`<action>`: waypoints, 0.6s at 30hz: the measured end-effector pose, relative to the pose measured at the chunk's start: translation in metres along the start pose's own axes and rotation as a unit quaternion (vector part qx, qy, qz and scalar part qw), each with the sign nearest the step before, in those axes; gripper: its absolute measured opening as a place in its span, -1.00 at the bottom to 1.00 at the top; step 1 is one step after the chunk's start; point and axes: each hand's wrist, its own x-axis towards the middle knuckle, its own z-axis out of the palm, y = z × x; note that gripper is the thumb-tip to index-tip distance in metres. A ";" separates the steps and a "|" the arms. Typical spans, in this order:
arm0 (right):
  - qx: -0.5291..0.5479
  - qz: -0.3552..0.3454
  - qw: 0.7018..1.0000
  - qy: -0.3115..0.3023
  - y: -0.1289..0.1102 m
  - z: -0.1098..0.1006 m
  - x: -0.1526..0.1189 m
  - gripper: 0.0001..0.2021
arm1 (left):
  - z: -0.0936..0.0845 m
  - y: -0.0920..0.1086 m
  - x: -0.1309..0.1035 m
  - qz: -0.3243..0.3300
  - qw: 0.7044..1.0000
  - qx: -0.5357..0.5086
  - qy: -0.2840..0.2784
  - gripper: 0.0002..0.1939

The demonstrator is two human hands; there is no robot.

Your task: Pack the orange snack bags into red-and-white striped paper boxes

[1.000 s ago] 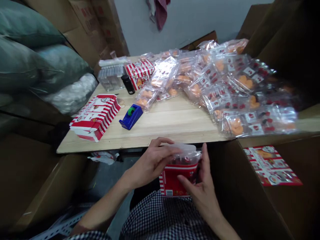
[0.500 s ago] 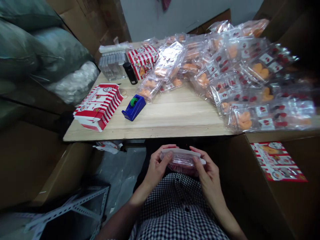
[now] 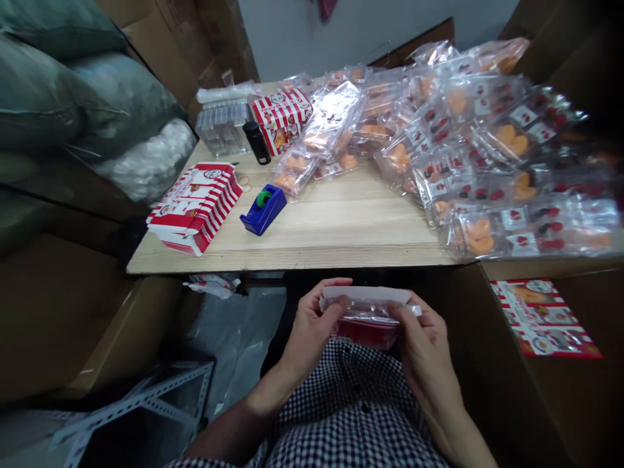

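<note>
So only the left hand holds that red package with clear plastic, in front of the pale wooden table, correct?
Not quite: the head view shows the left hand and the right hand both holding the red package with clear plastic, in front of the pale wooden table.

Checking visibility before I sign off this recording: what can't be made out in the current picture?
All in the head view:
Held package: its print, blurred and steeply angled.
Left hand and right hand: some fingers, hidden by the package and hands.
Wall cloth: upper part, cut off by the top edge.
Black cylinder: lettering, too small.
</note>
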 end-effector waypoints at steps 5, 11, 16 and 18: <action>0.017 0.062 0.998 0.000 0.009 -0.007 -0.005 -0.82 | -0.003 -0.005 -0.011 -0.060 0.997 -0.050 -0.016 -0.60; 0.012 0.041 0.999 0.006 0.020 -0.007 -0.006 -0.83 | -0.004 -0.017 -0.013 -0.031 0.998 -0.060 0.010 -0.73; 0.020 0.045 0.999 0.005 0.024 -0.006 -0.004 -0.84 | -0.004 -0.024 -0.008 -0.023 0.998 -0.049 0.029 -0.74; 0.022 0.039 0.999 0.011 0.023 -0.005 -0.004 -0.88 | -0.003 -0.023 -0.007 -0.027 0.998 -0.048 0.041 -0.71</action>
